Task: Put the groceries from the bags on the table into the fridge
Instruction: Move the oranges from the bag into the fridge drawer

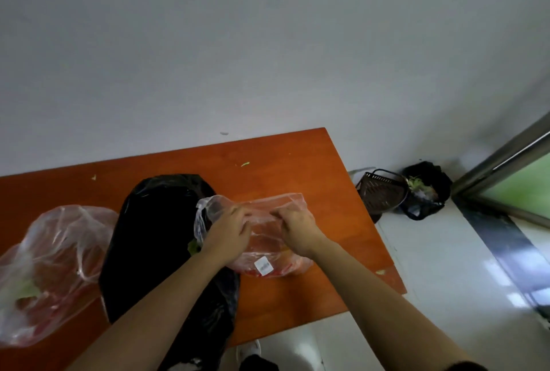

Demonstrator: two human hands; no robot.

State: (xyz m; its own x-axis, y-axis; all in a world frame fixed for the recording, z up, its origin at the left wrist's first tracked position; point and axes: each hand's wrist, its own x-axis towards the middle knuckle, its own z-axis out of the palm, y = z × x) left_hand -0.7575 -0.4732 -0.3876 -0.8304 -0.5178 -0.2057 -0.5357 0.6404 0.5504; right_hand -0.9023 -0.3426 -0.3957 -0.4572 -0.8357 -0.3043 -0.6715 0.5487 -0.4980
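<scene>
Three bags on the orange-brown table point(282, 159), and their contents are hard to read. The black bag point(154, 236) in the middle shows nothing of what it holds, and its lower end runs off the table's near edge. Left of it, a clear bag point(50, 266) is cut by the frame edge, with only red shapes and a bit of green leaf showing through the film. Right of the black bag and touching it lies the small clear bag point(263, 239), something red and orange blurred inside, its white label point(263, 266) too small to read.

Both hands are on this one. The left hand point(229, 232) comes in over the black bag, back of the hand up, fingers curled down and gripping the film near the bag's mouth. The right hand point(294, 226) is just beside it, knuckles bent, pinching the same film — fingertips of both buried in plastic. Far right of the black bag, on the floor, a brown basket point(382, 192) stands beside a lined waste bin point(425, 189).
</scene>
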